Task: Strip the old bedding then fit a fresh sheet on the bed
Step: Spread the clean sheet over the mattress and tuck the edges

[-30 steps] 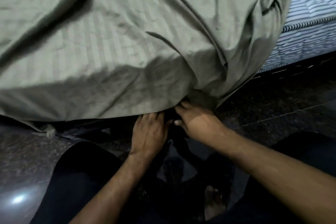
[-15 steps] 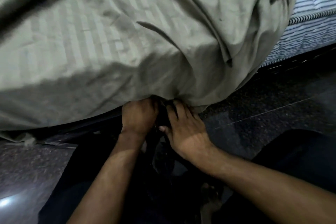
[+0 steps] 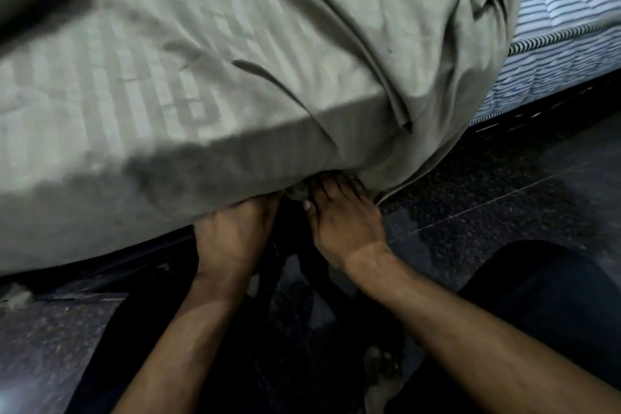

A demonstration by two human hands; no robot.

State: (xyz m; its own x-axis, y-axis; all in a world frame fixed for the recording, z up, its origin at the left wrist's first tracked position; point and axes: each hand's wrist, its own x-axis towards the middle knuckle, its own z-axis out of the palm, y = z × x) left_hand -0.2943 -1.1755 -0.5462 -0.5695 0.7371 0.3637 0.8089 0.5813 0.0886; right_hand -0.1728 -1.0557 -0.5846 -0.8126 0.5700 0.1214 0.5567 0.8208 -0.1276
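Observation:
A grey-green sheet (image 3: 215, 84) with faint woven stripes is draped over the near corner of the mattress and hangs down its side. My left hand (image 3: 232, 235) reaches under the sheet's lower hem, and the cloth hides its fingers. Just to its right, my right hand (image 3: 342, 218) presses spread, fairly straight fingers into a bunch of sheet at the corner, thumb out to the left. The bare blue-and-white striped mattress (image 3: 568, 27) shows at the upper right, where the sheet does not cover it.
A dark bed base (image 3: 524, 118) runs below the mattress. The floor (image 3: 487, 198) is dark speckled stone with a thin joint line. My dark-trousered knees (image 3: 551, 299) flank my arms, and a bare foot (image 3: 383, 376) shows near the bottom.
Both hands have pushed further in under the sheet's hem at the corner. My left fingers, visible a second ago, are now covered by cloth. The view has shifted closer.

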